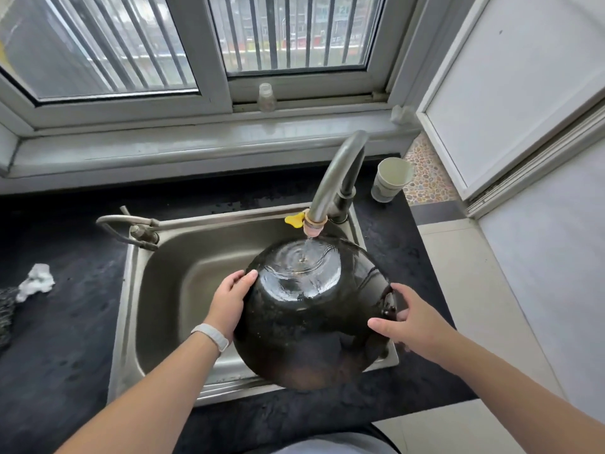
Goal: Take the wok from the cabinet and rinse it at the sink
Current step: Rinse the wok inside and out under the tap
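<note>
A black wok (311, 319) is held upside down over the steel sink (170, 283), its round bottom facing up and wet. Water runs from the curved faucet (337, 178) onto the wok's base near the far side. My left hand (230, 301) presses on the wok's left wall, thumb on top. On the right side, my right hand (406, 317) grips the rim by a small side handle. Both hands carry the wok above the basin's right half; its inside is hidden.
A paper cup (389, 180) stands on the black counter right of the faucet. A crumpled tissue (36, 281) and a dark scrubber (5, 309) lie at the left. A second, smaller tap (137, 227) sits at the sink's back left. A clear bottle (265, 98) stands on the window ledge.
</note>
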Available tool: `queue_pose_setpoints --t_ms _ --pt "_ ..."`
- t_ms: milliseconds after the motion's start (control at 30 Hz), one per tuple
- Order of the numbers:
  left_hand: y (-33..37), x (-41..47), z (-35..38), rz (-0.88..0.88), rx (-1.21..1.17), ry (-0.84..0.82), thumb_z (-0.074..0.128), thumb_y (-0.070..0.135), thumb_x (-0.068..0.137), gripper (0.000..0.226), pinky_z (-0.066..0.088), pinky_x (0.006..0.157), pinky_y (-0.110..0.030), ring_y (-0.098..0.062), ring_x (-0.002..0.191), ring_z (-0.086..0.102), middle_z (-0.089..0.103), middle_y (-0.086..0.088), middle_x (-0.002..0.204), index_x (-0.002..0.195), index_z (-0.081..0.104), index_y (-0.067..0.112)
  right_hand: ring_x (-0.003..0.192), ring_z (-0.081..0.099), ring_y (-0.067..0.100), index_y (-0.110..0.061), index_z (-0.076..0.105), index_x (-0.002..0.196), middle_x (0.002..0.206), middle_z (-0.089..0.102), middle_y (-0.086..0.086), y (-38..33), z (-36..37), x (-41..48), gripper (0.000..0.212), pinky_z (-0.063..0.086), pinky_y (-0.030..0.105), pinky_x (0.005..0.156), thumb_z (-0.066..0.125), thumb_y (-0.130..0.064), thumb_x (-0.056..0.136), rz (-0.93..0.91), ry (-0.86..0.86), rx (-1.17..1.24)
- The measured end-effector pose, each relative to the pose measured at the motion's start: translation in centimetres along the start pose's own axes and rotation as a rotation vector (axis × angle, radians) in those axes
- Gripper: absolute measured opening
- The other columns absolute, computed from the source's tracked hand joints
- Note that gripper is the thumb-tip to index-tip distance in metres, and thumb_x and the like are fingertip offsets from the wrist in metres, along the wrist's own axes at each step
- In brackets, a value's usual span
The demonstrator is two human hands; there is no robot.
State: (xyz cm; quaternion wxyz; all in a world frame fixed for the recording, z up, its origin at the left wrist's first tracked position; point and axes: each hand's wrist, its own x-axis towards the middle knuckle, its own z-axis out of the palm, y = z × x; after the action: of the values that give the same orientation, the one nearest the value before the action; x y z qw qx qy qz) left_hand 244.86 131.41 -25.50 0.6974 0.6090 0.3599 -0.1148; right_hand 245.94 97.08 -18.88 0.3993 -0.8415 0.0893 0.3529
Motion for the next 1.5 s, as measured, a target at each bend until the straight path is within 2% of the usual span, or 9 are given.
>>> queue_pose_setpoints --t_ms 100,233,433,600,767,967,1300,1400,1500 --pt "-0.1 0.0 0.6 0.022 -0.004 0.012 0.077 0.055 0.062 0.085 0.053 0.102 -0.038 -0.018 0.112 0.069 0.071 -0.004 0.124 0.136 0.062 0.015 0.057 0.068 0.003 -0.03 0.041 0.133 0.083 0.074 -0.001 0.5 -0.6 -0.3 0.092 0.053 0.021 0.055 0.085 -0.058 0.056 0.062 -0.031 0.102" --pt "0.0 0.4 1.3 0.073 0.015 -0.017 0.077 0.051 0.066 0.078 0.053 0.088 -0.026 -0.008 0.103 0.071 0.071 0.0 0.123 0.135 0.061 0.019 0.05 0.065 0.007 -0.014 0.059 0.113 0.063 0.071 -0.004 1.0 -1.2 -0.5 0.069 0.051 0.024 0.05 0.087 -0.047 0.06 0.07 -0.067 0.181" --pt "0.3 0.7 2.6 0.103 0.027 -0.092 0.073 0.036 0.079 0.07 0.051 0.103 -0.038 -0.024 0.121 0.064 0.064 -0.011 0.136 0.142 0.054 0.011 0.058 0.068 0.022 -0.015 0.048 0.113 0.088 0.074 0.012 2.8 -1.1 -1.2 0.077 0.055 0.034 0.055 0.09 -0.051 0.059 0.076 -0.069 0.195" --pt "0.5 0.5 4.2 0.109 0.072 -0.145 0.06 0.016 0.1 0.045 0.049 0.107 -0.044 -0.032 0.125 0.061 0.062 -0.017 0.136 0.142 0.05 0.007 0.051 0.067 0.01 -0.023 0.049 0.107 0.085 0.072 0.01 4.4 -1.3 -1.9 0.076 0.052 0.027 0.049 0.088 -0.059 0.052 0.073 0.016 0.175" --pt "1.3 0.5 6.4 0.1 0.088 -0.199 0.061 0.022 0.1 0.041 0.056 0.086 -0.029 -0.02 0.108 0.067 0.066 -0.009 0.128 0.139 0.053 0.011 0.054 0.069 0.008 -0.024 0.05 0.108 0.077 0.074 0.003 5.5 -2.1 -3.1 0.077 0.055 0.027 0.051 0.086 -0.059 0.05 0.078 0.084 0.209" --pt "2.1 1.0 8.4 0.078 0.08 -0.195 0.059 0.046 0.09 0.042 0.047 0.109 -0.049 -0.025 0.121 0.064 0.068 -0.007 0.129 0.126 0.062 0.027 0.056 0.069 0.013 -0.03 0.05 0.103 0.072 0.074 -0.013 5.7 -2.6 -4.2 0.069 0.056 0.029 0.052 0.084 -0.058 0.051 0.052 0.163 0.238" --pt "2.2 2.2 9.8 0.095 0.13 -0.321 0.051 0.045 0.102 0.017 0.055 0.066 -0.011 0.002 0.091 0.073 0.077 0.025 0.096 0.116 0.061 0.043 0.058 0.069 0.025 -0.031 0.052 0.104 0.074 0.074 -0.009 6.6 -1.9 -4.9 0.066 0.059 0.032 0.054 0.085 -0.057 0.053 0.053 0.243 0.299" --pt "2.3 2.4 8.8 0.076 0.133 -0.338 0.055 0.051 0.093 0.033 0.057 0.084 -0.021 -0.007 0.11 0.071 0.075 0.018 0.116 0.125 0.061 0.044 0.061 0.07 0.03 -0.031 0.053 0.104 0.074 0.075 -0.004 6.2 -1.5 -4.5 0.065 0.058 0.031 0.053 0.086 -0.058 0.054 0.055 0.224 0.301" --pt "2.2 2.3 6.9 0.081 0.163 -0.341 0.061 0.061 0.081 0.072 0.04 0.116 -0.04 -0.014 0.134 0.055 0.058 0.008 0.146 0.147 0.051 0.036 0.056 0.067 0.023 -0.028 0.054 0.106 0.074 0.076 -0.001 5.7 -0.9 -3.9 0.067 0.058 0.032 0.053 0.085 -0.06 0.056 0.047 0.179 0.281"
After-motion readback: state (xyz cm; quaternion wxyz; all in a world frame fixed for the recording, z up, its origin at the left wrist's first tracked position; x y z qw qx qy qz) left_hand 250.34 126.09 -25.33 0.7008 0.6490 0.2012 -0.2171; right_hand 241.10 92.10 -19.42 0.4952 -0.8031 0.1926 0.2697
